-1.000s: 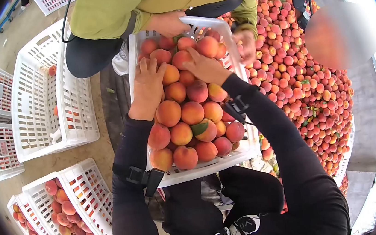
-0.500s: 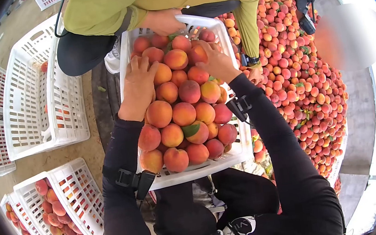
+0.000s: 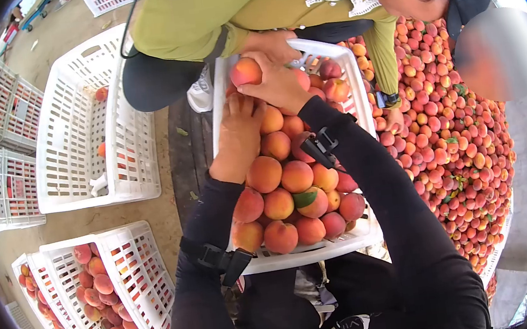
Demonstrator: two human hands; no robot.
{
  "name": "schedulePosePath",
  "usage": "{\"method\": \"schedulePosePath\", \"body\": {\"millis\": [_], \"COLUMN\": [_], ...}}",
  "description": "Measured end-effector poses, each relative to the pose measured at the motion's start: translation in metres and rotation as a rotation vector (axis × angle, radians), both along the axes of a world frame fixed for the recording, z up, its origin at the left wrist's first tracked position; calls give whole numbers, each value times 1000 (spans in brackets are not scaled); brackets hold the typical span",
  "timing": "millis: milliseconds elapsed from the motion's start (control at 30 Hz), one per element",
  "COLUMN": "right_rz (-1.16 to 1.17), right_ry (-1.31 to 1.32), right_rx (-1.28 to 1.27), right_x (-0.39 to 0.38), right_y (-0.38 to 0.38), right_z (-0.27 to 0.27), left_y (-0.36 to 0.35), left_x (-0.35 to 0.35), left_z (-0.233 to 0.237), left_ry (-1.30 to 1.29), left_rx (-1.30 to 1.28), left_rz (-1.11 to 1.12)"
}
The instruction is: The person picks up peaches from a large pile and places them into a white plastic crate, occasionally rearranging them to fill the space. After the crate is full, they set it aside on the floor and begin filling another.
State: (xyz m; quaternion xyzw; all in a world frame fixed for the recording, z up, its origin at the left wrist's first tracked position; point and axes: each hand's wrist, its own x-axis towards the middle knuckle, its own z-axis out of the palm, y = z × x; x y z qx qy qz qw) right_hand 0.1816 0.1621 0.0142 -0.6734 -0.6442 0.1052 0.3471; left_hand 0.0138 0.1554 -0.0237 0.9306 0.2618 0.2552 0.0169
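While the person's right hand (image 3: 277, 85) kept its fingers wrapped around one round orange-red peach (image 3: 245, 72), the left hand (image 3: 240, 138) lay on the heaped fruit just beside it, fingers stretched out and closed on nothing. The held peach sat just above the pile at the far end of the white slatted plastic crate (image 3: 316, 253), near the far rim. There a co-worker's hand (image 3: 272, 41), in a yellow-green sleeve, gripped the handle.

A loose heap of peaches (image 3: 462, 142) spread to the right of the crate. To the left stood a second white crate (image 3: 83, 178) holding a few peaches, and nearer, a third crate (image 3: 126, 271) part-filled with them.

White lettering on the dark garment (image 3: 353, 322) at the bottom edge was too cut off to read. The red labels on the stacked crates (image 3: 10, 193) were too small to make out.
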Motion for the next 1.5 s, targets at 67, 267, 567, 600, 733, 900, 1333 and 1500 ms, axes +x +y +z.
{"method": "schedulePosePath", "body": {"millis": [67, 267, 567, 600, 733, 900, 1333, 1500], "right_rz": [-35, -11, -20, 12, 36, 166, -146, -216], "right_ry": [-101, -102, 213, 282, 174, 445, 131, 118], "right_rx": [39, -99, -224, -180, -194, -196, -364, -108], "right_x": [-16, 10, 15, 16, 20, 62, 87, 114], "right_y": [12, 50, 48, 51, 32, -59, -116, -106], "right_z": [-5, -64, -91, -94, -58, 26, 13, -2], "left_y": [-3, -5, 0, 0, 3, 49, 83, 88], "left_x": [2, 8, 5, 2, -13, -45, 48, 105], "left_z": [5, -1, -10, -7, 30, 61, 31, 13], "left_ry": [50, 160, -74, -11, -72, -58, 17, -17], "left_rx": [-68, 45, -15, 2, -111, -204, -180, -409], "left_rz": [29, 102, -8, 18, -79, -90, -449, -507]}}
